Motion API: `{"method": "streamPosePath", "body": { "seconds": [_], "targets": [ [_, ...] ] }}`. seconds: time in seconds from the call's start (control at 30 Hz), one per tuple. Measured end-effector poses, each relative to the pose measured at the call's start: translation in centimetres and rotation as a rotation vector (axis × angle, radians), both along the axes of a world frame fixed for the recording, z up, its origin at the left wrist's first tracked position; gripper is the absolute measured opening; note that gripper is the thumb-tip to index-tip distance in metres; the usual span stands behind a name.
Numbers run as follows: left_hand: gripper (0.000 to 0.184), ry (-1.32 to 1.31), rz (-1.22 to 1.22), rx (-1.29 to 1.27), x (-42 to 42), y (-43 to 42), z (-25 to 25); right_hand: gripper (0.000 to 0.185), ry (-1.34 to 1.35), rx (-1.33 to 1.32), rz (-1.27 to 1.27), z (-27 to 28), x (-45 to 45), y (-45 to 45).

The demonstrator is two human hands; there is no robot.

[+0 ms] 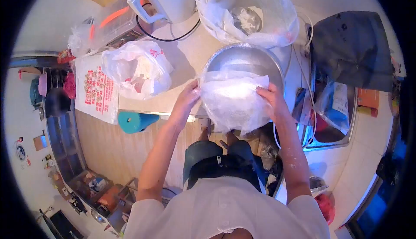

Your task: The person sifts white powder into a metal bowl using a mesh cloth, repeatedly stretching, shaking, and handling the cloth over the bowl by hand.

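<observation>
A thin white cloth (236, 102) hangs spread between my two hands, over the near part of a large round metal basin (242, 59). My left hand (190, 95) is closed on the cloth's left edge, beside the basin's rim. On the other side, my right hand (269, 97) pinches the cloth's upper right corner. Behind the basin stands a big white bag (277, 11), open at the top, with a metal bowl (246, 20) and white powder inside. To the left lies a smaller white plastic bag (138, 68), also open.
A white kettle (171, 1) with a black cord stands at the back. A printed white sack (96, 89) hangs over the counter's left edge, near a teal stool (135, 122). At the right is a sink (331, 137) with packages; a dark sheet (353, 50) lies behind it.
</observation>
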State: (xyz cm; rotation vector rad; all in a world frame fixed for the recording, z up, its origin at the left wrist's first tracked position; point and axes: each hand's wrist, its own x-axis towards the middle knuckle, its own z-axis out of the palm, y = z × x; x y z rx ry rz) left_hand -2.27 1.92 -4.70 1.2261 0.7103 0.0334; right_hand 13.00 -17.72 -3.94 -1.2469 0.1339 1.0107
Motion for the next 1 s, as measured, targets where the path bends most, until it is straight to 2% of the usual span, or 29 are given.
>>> {"method": "streamPosePath", "body": {
  "seconds": [0.07,0.17,0.27,0.33,0.37,0.4,0.43,0.5,0.57,0.67,0.7,0.77,0.8,0.87,0.9,0.97,1.0],
  "targets": [
    [0.063,0.014,-0.094,0.454,-0.1,-0.1,-0.5,0.028,-0.022,-0.024,-0.016,0.3,0.2,-0.2],
    [0.061,-0.072,-0.142,0.973,0.7,-1.3,3.0,0.028,-0.059,0.011,-0.004,0.8,1.1,-0.8],
    [0.049,-0.178,-0.104,0.000,2.0,-2.6,5.9,0.027,-0.075,0.070,-0.018,2.2,1.1,-1.3],
    [0.036,-0.042,-0.166,-0.008,3.2,-2.7,3.9,0.026,-0.117,0.100,-0.024,2.2,1.2,-1.5],
    [0.029,0.028,-0.200,-0.013,3.8,-2.8,2.4,0.025,-0.266,-0.040,0.057,1.4,1.6,-1.8],
    [0.015,-0.007,-0.074,-0.005,4.5,-3.6,1.7,0.025,-0.409,-0.185,0.137,0.6,2.0,-2.0],
    [0.014,0.005,-0.107,0.101,4.4,-3.7,1.3,0.025,-0.548,-0.333,0.218,0.1,2.2,-2.3],
    [0.012,0.022,-0.172,0.321,4.6,-3.3,1.2,0.023,-0.635,-0.239,0.106,0.5,1.9,-2.3],
    [0.012,-0.009,-0.094,0.200,5.3,-3.8,1.2,0.022,-0.653,-0.205,-0.003,2.2,1.4,-2.0],
    [0.016,0.056,0.016,-0.062,4.9,-3.8,-1.3,0.023,-0.477,-0.254,0.092,-2.9,2.3,-3.2],
    [0.018,0.088,0.046,-0.160,5.4,-3.5,-2.2,0.023,-0.393,-0.173,0.021,-1.9,2.3,-3.0],
    [0.018,-0.016,0.101,-0.236,5.9,-4.0,0.5,0.023,-0.209,-0.019,-0.110,0.6,1.7,-2.8],
    [0.018,-0.061,0.130,-0.277,5.6,-4.4,1.5,0.023,-0.378,-0.064,-0.055,-0.9,1.7,-3.3],
    [0.014,-0.002,0.128,-0.233,5.4,-4.4,-1.0,0.022,-0.737,-0.146,0.055,-4.8,2.6,-4.3],
    [0.013,0.014,0.127,-0.208,5.8,-4.2,-1.8,0.022,-0.578,-0.104,-0.015,-3.2,2.6,-3.9],
    [0.014,-0.080,0.157,-0.197,6.4,-4.6,1.7,0.021,-0.248,-0.014,-0.149,1.1,1.9,-2.7],
    [0.014,-0.112,0.179,-0.198,6.1,-5.1,3.0,0.022,-0.244,-0.006,-0.160,1.6,1.9,-2.7]
  ]
}}
